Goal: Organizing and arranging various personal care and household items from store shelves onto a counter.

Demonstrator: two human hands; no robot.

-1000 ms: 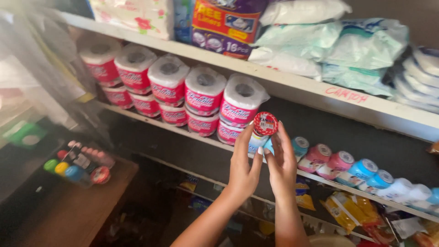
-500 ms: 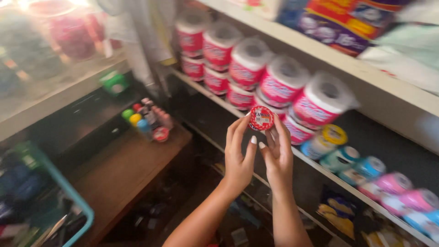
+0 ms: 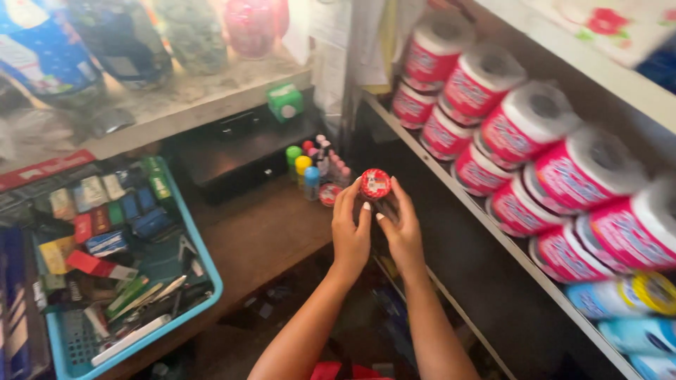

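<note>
Between the shelving on your right and the wooden counter (image 3: 274, 232) on your left, your left hand (image 3: 350, 232) and right hand (image 3: 403, 236) meet around a small round container with a red patterned lid (image 3: 374, 184). Both hands are closed on it, fingertips pressed to its sides below the lid, which faces up toward you. Half a second ago you held it close in front of the pink-wrapped tissue rolls (image 3: 521, 127); a second ago it was up against them at shelf height. Now it sits lower and further left, off the shelf and above the gap between shelf and counter, and your view has swung left to take in the counter. The container has come away from the stock, and the grip on it has not changed.

To your right, the edge of the white shelf (image 3: 465, 204) runs diagonally, just beside your right wrist, with the rolls overhanging it. Ahead, a cluster of small coloured bottles (image 3: 310, 165) stands near the lid, just beyond your fingertips. To the left, the bare part of the counter gives open room, bounded by the rim of the blue plastic basket (image 3: 204, 253) of small packets. Above that, a stone ledge (image 3: 197, 95) carries a small green box (image 3: 284, 100) and large jars. Below your forearms the space is dark and cluttered; what lies there is unclear.
</note>
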